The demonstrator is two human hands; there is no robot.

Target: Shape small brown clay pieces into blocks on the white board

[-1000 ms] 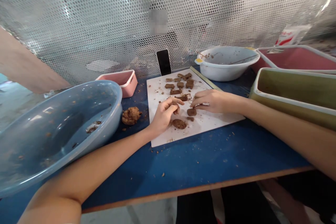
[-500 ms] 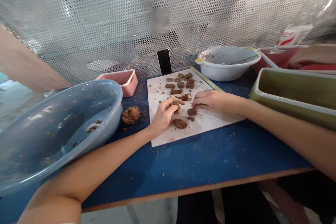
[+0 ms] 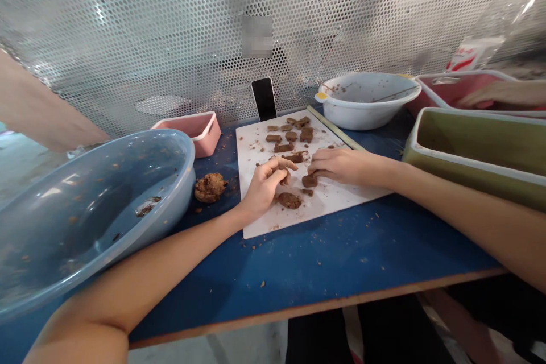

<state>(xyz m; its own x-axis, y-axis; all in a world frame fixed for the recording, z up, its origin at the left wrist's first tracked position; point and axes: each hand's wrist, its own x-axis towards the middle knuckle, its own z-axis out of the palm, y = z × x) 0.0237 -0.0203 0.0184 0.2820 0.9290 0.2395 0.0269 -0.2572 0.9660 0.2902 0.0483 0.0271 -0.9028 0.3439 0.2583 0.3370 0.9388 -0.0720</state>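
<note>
On a white board (image 3: pixel 324 203) lie several small brown pieces of what looks like clay. Between the thumb and fingers of my left hand (image 3: pixel 263 186) is a small lump of clay (image 3: pixel 285 178), partly hidden by the fingers. My right hand (image 3: pixel 335 165) is curled, its fingertips at the upper edge of a squarish clay piece (image 3: pixel 309 181); its thumb is hidden. Nearer me are a rounded clay lump (image 3: pixel 289 201) and a small scrap (image 3: pixel 307 192). Shaped pieces, such as a bone-like one (image 3: pixel 284 148), sit in rows towards the back.
A blue basin (image 3: pixel 170 142) and a large clay lump (image 3: pixel 210 187) stand left, near a pink box (image 3: pixel 209 137). A phone (image 3: pixel 264 99) leans behind the board. At right are a white basin (image 3: pixel 360 116), a green planter (image 3: pixel 473 151) and another person's hand (image 3: pixel 490 94) in a red container.
My right fingertips have come slightly closer to the squarish clay piece. My left hand keeps its pinch. The other person's hand has shifted in the red container, and the view has moved slightly.
</note>
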